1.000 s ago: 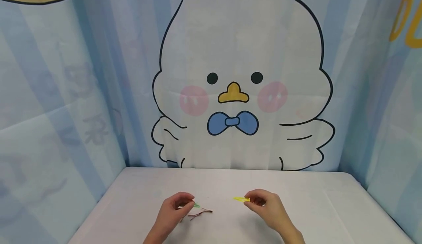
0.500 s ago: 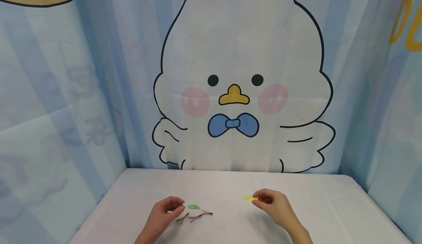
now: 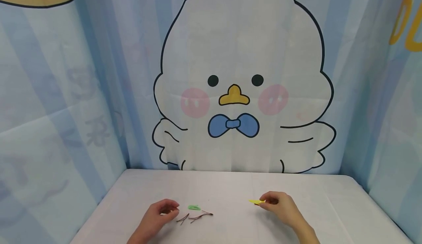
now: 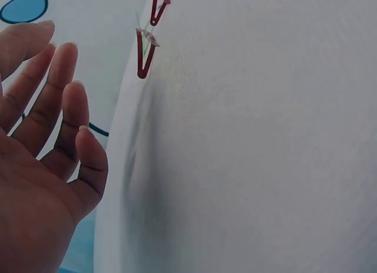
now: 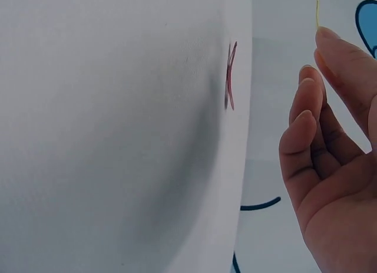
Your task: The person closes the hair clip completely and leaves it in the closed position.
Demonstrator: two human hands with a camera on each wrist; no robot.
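Observation:
Between thumb and fingers my right hand (image 3: 280, 208) pinches a yellow hair clip (image 3: 255, 201), seen edge-on as a thin strip (image 5: 317, 12) in the right wrist view. Under it on the table lies a dark red clip (image 5: 230, 78), mostly covered in the head view. My left hand (image 3: 159, 214) holds nothing; its fingers are loosely bent. Just right of it lies a green hair clip (image 3: 194, 207), with two dark red hair clips (image 3: 202, 215) on its near side. The left wrist view shows their narrow triangular shape, the nearer red clip (image 4: 141, 58) partly in front of the green.
A white cloth covers the table (image 3: 224, 229). Behind it hangs a pale blue curtain (image 3: 138, 90) printed with a white cartoon bird, with more curtain on both sides.
My left hand has let go of the green hair clip and drawn back left. My right hand has moved right with the yellow hair clip.

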